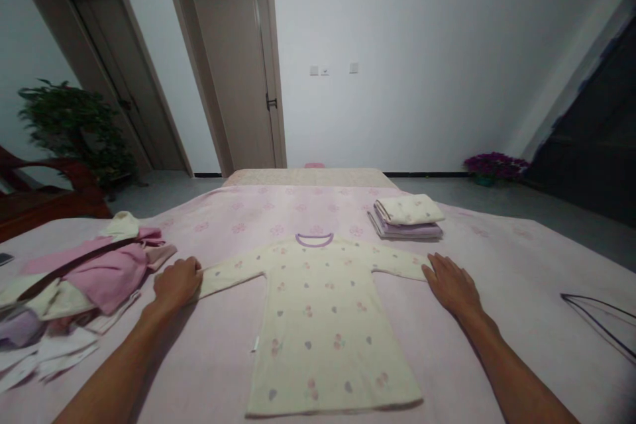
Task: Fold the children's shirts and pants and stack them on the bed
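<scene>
A cream long-sleeved shirt [318, 318] with cherry and heart prints and a purple neckline lies flat, sleeves spread to both sides. At the cuff of the sleeve on the left, my left hand [177, 283] has its fingers curled closed on the fabric. My right hand [453, 285] rests palm down at the other cuff, fingers extended and touching the sleeve's end. Beyond the right sleeve sits a stack of folded clothes [407, 217], cream on top with purple below.
A loose heap of pink, cream and white clothes [112, 271] lies to the left on the pink patterned bed cover [218, 377]. Thin dark cords or straps [596, 321] lie at the right. Behind are a wooden chair [59, 189], a leafy plant [74, 126] and purple flowers [494, 164].
</scene>
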A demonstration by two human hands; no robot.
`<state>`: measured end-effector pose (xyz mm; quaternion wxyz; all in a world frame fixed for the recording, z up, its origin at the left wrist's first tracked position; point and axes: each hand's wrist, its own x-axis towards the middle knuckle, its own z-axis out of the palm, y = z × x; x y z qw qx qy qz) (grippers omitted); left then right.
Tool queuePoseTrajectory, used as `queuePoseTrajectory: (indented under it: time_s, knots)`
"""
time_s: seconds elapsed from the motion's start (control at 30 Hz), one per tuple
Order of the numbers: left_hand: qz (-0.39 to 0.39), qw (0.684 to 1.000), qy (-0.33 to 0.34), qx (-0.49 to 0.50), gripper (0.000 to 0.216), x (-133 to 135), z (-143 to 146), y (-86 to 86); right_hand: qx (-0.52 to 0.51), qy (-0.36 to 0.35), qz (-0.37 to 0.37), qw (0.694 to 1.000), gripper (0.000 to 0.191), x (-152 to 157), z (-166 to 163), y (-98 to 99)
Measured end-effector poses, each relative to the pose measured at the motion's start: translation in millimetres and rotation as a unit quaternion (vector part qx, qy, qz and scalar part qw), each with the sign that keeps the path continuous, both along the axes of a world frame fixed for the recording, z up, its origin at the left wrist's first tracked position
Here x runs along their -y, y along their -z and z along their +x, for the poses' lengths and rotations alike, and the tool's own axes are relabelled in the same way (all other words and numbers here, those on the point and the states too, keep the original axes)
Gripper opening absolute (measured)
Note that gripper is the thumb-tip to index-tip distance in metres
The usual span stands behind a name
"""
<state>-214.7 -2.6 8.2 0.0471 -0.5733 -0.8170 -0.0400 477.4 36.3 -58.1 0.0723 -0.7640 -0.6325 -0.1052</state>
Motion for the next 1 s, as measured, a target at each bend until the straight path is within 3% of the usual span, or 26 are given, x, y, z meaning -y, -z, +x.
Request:
queuePoseTrajectory:
  time_s: [0.1, 0.17, 0.27, 0.37, 0.43, 0.63, 0.77, 0.87, 1.0]
  knots:
    - [0.043, 0.996, 0.072, 0.01, 0.038, -14, 31, 3.1, 0.006, 0.001, 0.0, 1.0, 0.06, 0, -1, 0.7]
    - [0.081, 0.98, 0.164, 0.075, 0.043, -28, 67, 11.3, 0.008, 0.002, 0.001, 1.0, 0.06, 0, 0, 1.7]
    - [0.073, 0.947, 0.289, 0.12, 0.052, -49, 131, 27.8, 0.0, 0.002, 0.003, 1.0, 0.06, 0, 1, 2.4]
    - [0.031, 0.935, 0.341, 0.092, 0.061, -67, 183, 39.5, -0.004, -0.002, 0.001, 1.0, 0.059, 0, 2, 1.7]
    - [0.012, 0.937, 0.343, 0.066, 0.065, -75, 201, 42.3, -0.001, -0.005, 0.001, 1.0, 0.059, 0, 2, 1.1]
    - [-0.005, 0.959, 0.283, 0.015, 0.07, -86, 210, 40.7, -0.006, 0.003, 0.012, 1.0, 0.056, 5, -1, -3.1]
    - [-0.002, 0.961, 0.276, 0.012, 0.071, -86, 211, 43.2, 0.015, -0.038, 0.079, 0.996, 0.052, 9, -15, -17.5]
    - [0.003, 0.961, 0.277, 0.013, 0.072, -87, 211, 47.1, -0.005, -0.156, 0.096, 0.983, 0.051, 10, -56, -35.9]
    - [0.007, 0.962, 0.274, 0.014, 0.072, -88, 211, 49.1, -0.042, -0.29, 0.002, 0.956, 0.059, 0, -147, -54.9]
